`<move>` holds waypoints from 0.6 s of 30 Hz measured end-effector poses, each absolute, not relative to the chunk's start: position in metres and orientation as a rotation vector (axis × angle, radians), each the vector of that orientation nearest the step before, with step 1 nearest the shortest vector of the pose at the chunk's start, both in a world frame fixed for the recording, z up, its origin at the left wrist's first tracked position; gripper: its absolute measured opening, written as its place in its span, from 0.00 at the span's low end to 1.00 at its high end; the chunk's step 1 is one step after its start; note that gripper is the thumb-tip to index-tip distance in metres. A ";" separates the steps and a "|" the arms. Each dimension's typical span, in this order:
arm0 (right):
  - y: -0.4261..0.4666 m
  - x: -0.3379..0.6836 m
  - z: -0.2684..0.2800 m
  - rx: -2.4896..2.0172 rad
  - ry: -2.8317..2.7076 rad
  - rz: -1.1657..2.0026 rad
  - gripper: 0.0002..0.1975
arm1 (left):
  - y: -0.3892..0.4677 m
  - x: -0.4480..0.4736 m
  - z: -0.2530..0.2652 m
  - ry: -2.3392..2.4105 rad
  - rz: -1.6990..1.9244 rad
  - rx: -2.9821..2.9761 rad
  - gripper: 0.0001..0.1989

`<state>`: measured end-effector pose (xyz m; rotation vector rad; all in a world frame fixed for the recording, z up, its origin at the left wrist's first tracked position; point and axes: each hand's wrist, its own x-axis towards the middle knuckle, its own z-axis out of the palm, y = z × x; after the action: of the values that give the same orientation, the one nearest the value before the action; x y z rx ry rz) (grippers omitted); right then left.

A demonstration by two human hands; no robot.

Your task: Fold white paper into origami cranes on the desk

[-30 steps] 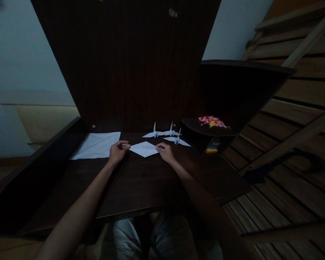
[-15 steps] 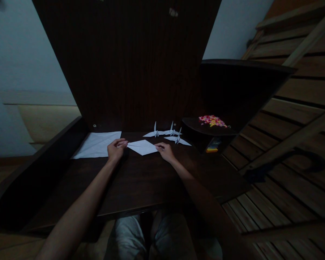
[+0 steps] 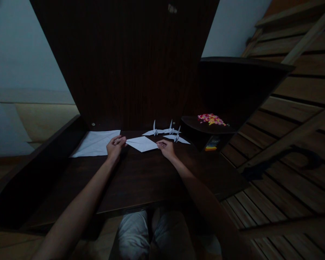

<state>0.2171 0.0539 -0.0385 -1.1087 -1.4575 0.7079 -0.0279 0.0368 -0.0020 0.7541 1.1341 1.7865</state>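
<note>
A white folded paper (image 3: pixel 142 143), shaped like a long diamond with a slit toward its left end, is stretched between my two hands above the dark desk. My left hand (image 3: pixel 115 147) pinches its left tip, and my right hand (image 3: pixel 166 148) pinches the right tip. Just behind it stand three white paper cranes: one on the left (image 3: pixel 155 132), one in the middle (image 3: pixel 171 130) and one nearer to me (image 3: pixel 178 138). Left of my left hand lies a flat white sheet (image 3: pixel 93 143) with crease lines, its right part partly covered by that hand.
The dark wooden desk (image 3: pixel 140 184) has a raised side wall (image 3: pixel 37 169) on the left. At the right, a low shelf (image 3: pixel 189 122) bears a pile of small pink, red and yellow pieces (image 3: pixel 212 119). Under it sits a small box with a yellow edge (image 3: pixel 211 147). Wooden slats (image 3: pixel 295 141) stand further right.
Both hands keep their pinch on the folded paper, which has barely moved. The whole view has shifted slightly.
</note>
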 end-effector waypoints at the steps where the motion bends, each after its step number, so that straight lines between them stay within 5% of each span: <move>1: 0.054 0.217 -0.038 -1.100 -1.443 0.720 0.06 | 0.036 -0.027 -0.002 1.085 1.769 0.702 0.12; 5: 0.054 0.214 -0.036 -1.063 -1.396 0.776 0.07 | 0.031 -0.020 0.000 0.946 1.588 0.660 0.06; 10: 0.053 0.209 -0.036 -1.018 -1.390 0.789 0.09 | 0.023 -0.007 -0.002 0.994 1.310 0.759 0.09; 18: 0.048 0.203 -0.036 -0.992 -1.462 0.824 0.08 | 0.022 -0.002 -0.007 1.128 1.378 0.781 0.08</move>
<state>0.2026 0.0483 -0.0355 -0.9922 -1.4623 0.8241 -0.0017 0.0220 -0.0069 0.7807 1.1284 1.3781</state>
